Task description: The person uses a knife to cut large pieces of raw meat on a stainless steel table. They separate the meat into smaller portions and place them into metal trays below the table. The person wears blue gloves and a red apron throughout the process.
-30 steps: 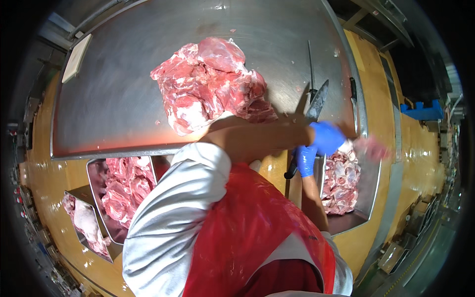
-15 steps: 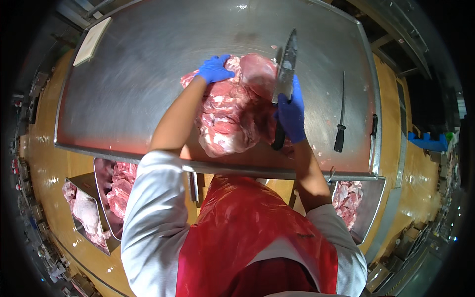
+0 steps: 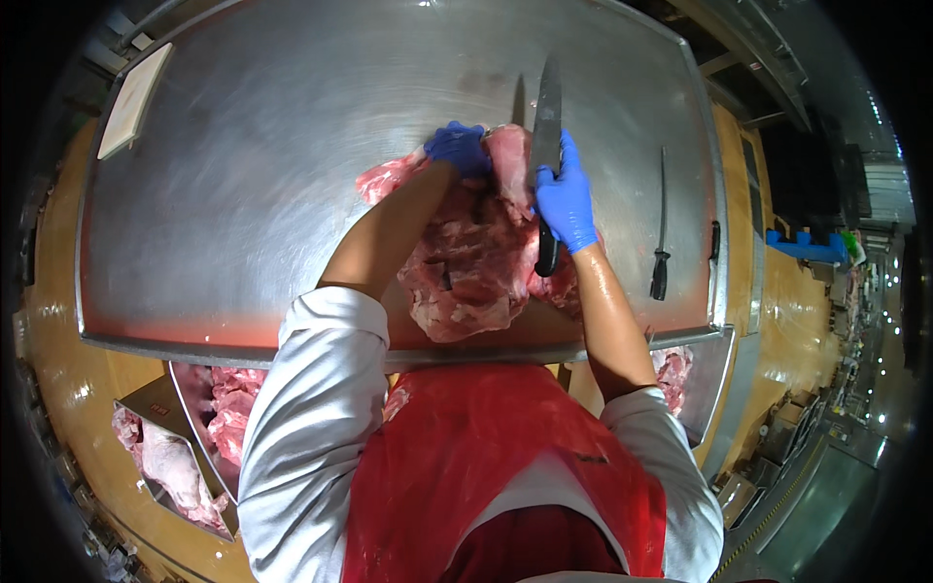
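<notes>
A large piece of raw meat (image 3: 466, 277) lies near the front edge of a steel worktable (image 3: 262, 175). At its far side my left hand (image 3: 459, 149), in a blue glove, is closed on the meat with the fingers curled and partly hidden. To its right, a rounded pink end stands up from the piece. My right hand (image 3: 567, 204), gloved too, grips a large knife (image 3: 547, 112) by its black handle, blade pointing away from me. The blade is beside the meat's right side; whether it touches cannot be made out.
A sharpening steel (image 3: 662, 223) lies to the right, and a black-handled tool (image 3: 715, 240) lies by the right rim. A white board (image 3: 134, 102) rests at the far left. Below the front edge stand metal bins of meat, one left (image 3: 200, 413) and one right (image 3: 714, 389).
My left hand has shifted right across the far side of the meat, whose far end now looks turned up. The knife has moved slightly left and points more directly away. The view has shifted.
</notes>
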The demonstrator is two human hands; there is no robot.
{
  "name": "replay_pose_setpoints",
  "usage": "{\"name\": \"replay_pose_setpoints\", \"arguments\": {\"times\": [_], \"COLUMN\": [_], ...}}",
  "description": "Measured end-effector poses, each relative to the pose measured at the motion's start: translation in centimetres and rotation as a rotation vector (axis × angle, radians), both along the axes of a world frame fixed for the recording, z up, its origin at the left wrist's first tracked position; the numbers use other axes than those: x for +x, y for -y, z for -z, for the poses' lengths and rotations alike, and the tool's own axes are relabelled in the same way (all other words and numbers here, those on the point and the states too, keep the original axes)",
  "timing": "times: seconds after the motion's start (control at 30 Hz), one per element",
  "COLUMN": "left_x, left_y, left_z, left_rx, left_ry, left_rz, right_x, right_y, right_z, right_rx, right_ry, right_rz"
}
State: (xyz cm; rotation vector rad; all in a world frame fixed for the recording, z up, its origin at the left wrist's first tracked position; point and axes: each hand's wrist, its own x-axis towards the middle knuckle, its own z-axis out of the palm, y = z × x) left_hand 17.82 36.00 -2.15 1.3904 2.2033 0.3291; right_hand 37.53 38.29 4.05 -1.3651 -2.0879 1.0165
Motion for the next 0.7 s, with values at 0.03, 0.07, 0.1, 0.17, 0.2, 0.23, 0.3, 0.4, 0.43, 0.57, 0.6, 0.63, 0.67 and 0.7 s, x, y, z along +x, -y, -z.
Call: {"name": "replay_pose_setpoints", "arguments": {"times": [0.03,0.07,0.1,0.17,0.2,0.23,0.3,0.4,0.43,0.57,0.6,0.63,0.67,0.7], "left_x": [-0.5,-1.2,-4.2,-2.9,-3.1,-3.8,-4.9,-3.9,-4.7,-3.2,-3.3,-3.4,-3.5,-3.8], "left_y": [-0.4,-0.4,0.4,1.0,2.0,2.9,4.6,6.0,6.9,7.6,8.1,8.5,9.7,10.8], "left_z": [1.3,3.3,6.7,5.4,4.4,4.7,5.2,4.4,4.8,3.6,4.3,4.8,5.1,5.2], "left_rx": [0.087,0.162,0.411,0.507,0.514,0.555,0.623,0.738,0.76,0.769,0.778,0.785,0.777,0.768], "left_ry": [-0.003,-0.006,-0.116,0.789,1.218,1.068,0.764,1.056,1.067,0.766,0.736,0.708,0.661,0.612], "left_rz": [-0.025,-0.058,-0.066,-0.39,-0.58,-0.586,-0.592,-0.777,-0.774,-0.578,-0.573,-0.572,-0.595,-0.621], "right_x": [-0.5,-0.9,-2.5,0.6,1.2,0.7,-0.1,-2.1,-3.5,-4.3,-3.2,-1.7,-0.7,-0.3], "right_y": [0.0,0.5,1.4,0.2,0.1,0.3,0.6,2.0,3.4,3.3,3.0,2.5,3.7,4.6], "right_z": [-0.5,-0.9,-2.1,0.2,1.0,0.8,0.0,-1.9,-3.4,-0.8,1.4,3.1,2.3,1.4], "right_rx": [0.056,0.1,0.077,0.25,0.336,0.285,0.185,0.241,0.351,0.195,0.262,0.327,0.342,0.363], "right_ry": [0.034,0.067,0.061,0.046,0.021,0.032,0.056,0.061,-0.065,0.289,0.476,0.668,0.74,0.805], "right_rz": [-0.02,-0.047,-0.103,-0.093,-0.112,-0.122,-0.143,-0.295,-0.454,-0.579,-0.789,-1.0,-1.053,-1.057]}}
